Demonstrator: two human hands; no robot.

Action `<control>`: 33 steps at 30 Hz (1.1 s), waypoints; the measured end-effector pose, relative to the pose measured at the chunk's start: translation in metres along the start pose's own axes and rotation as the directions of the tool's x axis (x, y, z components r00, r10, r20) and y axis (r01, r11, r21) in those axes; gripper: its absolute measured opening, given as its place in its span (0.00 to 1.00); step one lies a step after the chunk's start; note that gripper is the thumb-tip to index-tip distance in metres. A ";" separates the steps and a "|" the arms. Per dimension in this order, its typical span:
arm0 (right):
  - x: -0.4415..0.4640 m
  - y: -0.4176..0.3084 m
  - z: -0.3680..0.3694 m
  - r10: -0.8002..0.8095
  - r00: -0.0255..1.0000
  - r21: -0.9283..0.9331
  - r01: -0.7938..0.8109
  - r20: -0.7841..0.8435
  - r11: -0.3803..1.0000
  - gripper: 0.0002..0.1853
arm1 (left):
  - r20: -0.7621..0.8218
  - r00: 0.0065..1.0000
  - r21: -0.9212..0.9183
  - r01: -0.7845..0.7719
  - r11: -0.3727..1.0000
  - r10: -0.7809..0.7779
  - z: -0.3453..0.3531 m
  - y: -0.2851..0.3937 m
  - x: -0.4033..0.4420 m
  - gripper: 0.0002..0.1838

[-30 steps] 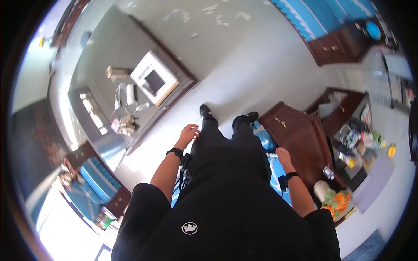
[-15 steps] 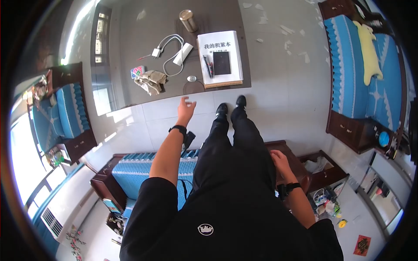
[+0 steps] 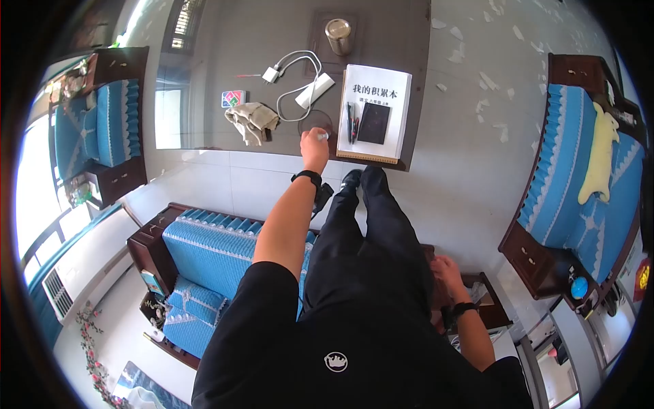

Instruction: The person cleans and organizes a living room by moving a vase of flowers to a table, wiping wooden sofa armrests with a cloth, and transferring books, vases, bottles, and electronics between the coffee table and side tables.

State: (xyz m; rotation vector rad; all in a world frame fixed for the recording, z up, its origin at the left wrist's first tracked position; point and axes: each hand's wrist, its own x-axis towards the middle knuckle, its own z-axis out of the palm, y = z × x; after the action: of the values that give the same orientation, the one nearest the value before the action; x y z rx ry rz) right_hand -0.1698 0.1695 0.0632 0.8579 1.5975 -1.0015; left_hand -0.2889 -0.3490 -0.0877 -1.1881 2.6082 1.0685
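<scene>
My left hand (image 3: 314, 148) reaches to the near edge of the dark table (image 3: 204, 129), its fingers closed around a small whitish oval thing (image 3: 323, 136), mostly covered by them. To its right lies a stack of white paper with Chinese print (image 3: 381, 78), bearing a black notebook (image 3: 374, 123) and pens (image 3: 352, 124). A white power strip (image 3: 315, 91) with its cable, a crumpled beige cloth (image 3: 253, 121) and a colourful small box (image 3: 233, 99) lie further left. My right hand (image 3: 446, 270) hangs beside my right thigh, fingers loosely bent and apart, with nothing seen in it.
A metal canister (image 3: 338, 37) stands farther back on the table. Behind me is a blue-covered sofa (image 3: 211, 242). Another blue sofa (image 3: 545, 170) with a yellow plush toy (image 3: 599, 153) stands at the right, and a blue-covered armchair (image 3: 116, 123) at the left.
My left hand has moved forward to the table edge and closed on the small oval thing. The view has shifted, and my right hand stays low by my thigh.
</scene>
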 end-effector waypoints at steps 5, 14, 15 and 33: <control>0.054 -0.068 -0.025 -0.269 0.963 -0.085 0.269 0.019 0.959 0.14 | 0.034 0.990 -0.052 -0.134 0.990 0.136 -0.015 0.015 -0.020 0.10; 0.015 -0.197 0.070 -0.800 0.553 -0.468 0.785 0.233 0.406 0.22 | 0.530 0.730 -0.346 -0.278 0.896 0.432 -0.041 0.118 -0.128 0.18; 0.008 -0.199 0.080 -0.811 0.522 -0.441 0.814 0.266 0.379 0.22 | 0.533 0.703 -0.402 -0.279 0.872 0.471 -0.035 0.128 -0.142 0.18; -0.063 0.132 0.037 -0.525 0.540 -0.020 0.684 -0.658 0.729 0.20 | 0.863 0.085 -0.462 -0.265 0.846 0.498 0.065 0.121 -0.364 0.23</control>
State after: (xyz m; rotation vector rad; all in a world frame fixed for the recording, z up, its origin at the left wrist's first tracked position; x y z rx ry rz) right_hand -0.0233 0.1853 0.0950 0.8532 2.5141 -1.5380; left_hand -0.1322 -0.0223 0.0556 0.3804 1.6571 1.4632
